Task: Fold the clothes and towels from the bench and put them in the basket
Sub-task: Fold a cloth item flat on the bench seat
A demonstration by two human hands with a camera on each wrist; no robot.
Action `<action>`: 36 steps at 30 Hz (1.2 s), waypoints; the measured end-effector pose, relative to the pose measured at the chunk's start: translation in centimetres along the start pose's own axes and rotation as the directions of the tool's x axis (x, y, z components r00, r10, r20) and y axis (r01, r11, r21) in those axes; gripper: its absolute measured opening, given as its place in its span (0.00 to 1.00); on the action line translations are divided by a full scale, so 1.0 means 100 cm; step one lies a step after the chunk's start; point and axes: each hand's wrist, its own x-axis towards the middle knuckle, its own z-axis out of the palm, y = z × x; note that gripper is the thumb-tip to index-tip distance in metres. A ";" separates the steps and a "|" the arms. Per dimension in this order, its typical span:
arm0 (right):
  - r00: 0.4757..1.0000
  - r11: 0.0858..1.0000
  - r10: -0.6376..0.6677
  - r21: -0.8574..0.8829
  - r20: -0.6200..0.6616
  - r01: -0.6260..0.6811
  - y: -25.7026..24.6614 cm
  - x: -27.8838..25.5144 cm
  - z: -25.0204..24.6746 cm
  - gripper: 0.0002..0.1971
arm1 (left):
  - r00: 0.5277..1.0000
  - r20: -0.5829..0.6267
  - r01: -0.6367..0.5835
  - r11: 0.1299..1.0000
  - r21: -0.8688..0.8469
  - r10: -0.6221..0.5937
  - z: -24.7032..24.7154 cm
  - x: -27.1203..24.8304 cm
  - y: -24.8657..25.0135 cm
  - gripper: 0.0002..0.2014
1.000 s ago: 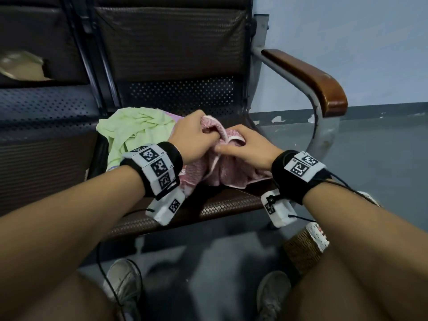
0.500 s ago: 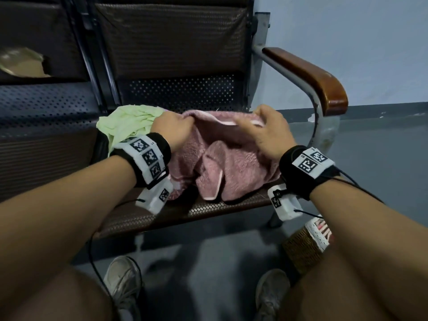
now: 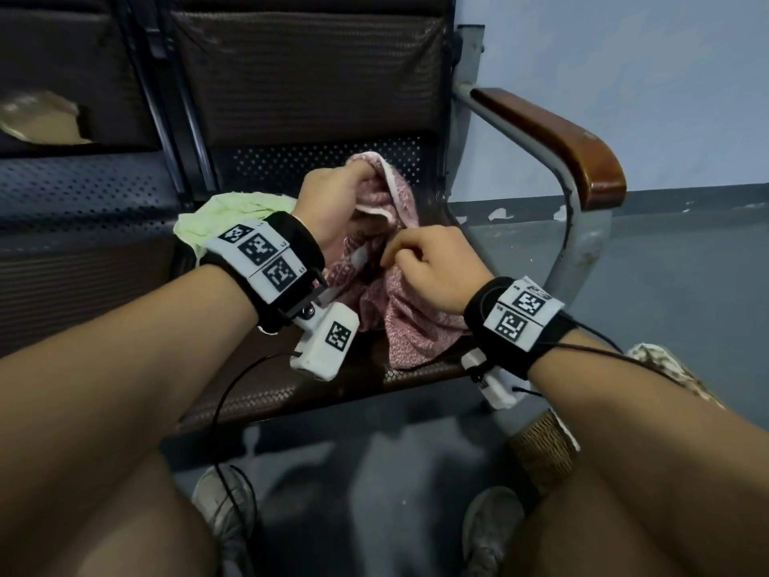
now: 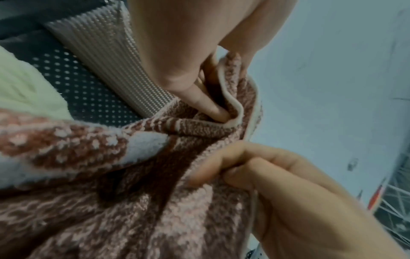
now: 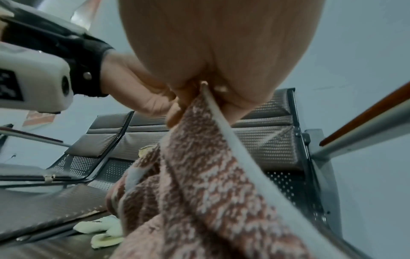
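— The pink towel (image 3: pixel 399 293) was spread wide a moment ago?
— Yes; now it's bunched mid-seat on the bench (image 3: pixel 291 385). Left hand (image 3: pixel 333 202) and right hand (image 3: pixel 428 268) both pinch its hem, hunting corners.

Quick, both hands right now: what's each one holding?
Left hand: closed, its grip on the pink towel at a raised edge.
Right hand: closed, pinching the same towel's edge lower down.

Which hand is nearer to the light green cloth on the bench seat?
Left. The left hand grips the pink towel right beside the light green cloth; the right hand pinches the towel farther away.
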 end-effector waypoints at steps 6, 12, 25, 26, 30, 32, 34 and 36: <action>0.937 0.953 0.298 0.116 -0.184 -0.280 0.001 0.021 0.012 0.22 | 0.982 0.073 -0.189 0.939 0.286 0.175 0.006 -0.008 -0.001 0.15; 0.861 0.946 0.324 0.139 -0.393 -0.293 0.005 0.036 0.014 0.19 | 0.983 0.029 -0.179 0.931 0.318 0.179 -0.009 0.000 -0.007 0.29; 0.990 0.988 0.141 -0.060 -0.027 -0.142 0.025 0.028 0.012 0.07 | 0.957 -0.287 0.003 0.992 0.124 0.034 -0.045 0.031 -0.018 0.15; 0.990 0.986 0.143 -0.090 -0.007 -0.143 0.028 0.026 0.011 0.07 | 0.948 -0.316 0.015 0.987 0.157 0.035 -0.051 0.034 -0.021 0.15; 0.990 0.987 0.137 -0.092 0.025 -0.134 0.040 0.022 0.001 0.13 | 0.904 -0.426 0.077 0.966 0.248 0.037 -0.072 0.044 -0.026 0.16; 0.985 0.984 0.133 -0.133 0.109 -0.118 0.043 0.019 -0.005 0.17 | 0.895 -0.445 0.082 0.971 0.224 0.027 -0.079 0.047 -0.025 0.15; 0.977 0.977 0.157 -0.165 0.146 -0.133 0.047 0.017 -0.009 0.16 | 0.888 -0.458 0.065 0.969 0.238 0.053 -0.084 0.048 -0.024 0.15; 0.972 0.964 0.192 -0.212 0.132 -0.162 0.052 0.016 -0.012 0.21 | 0.889 -0.447 0.050 0.951 0.305 0.096 -0.087 0.047 -0.022 0.17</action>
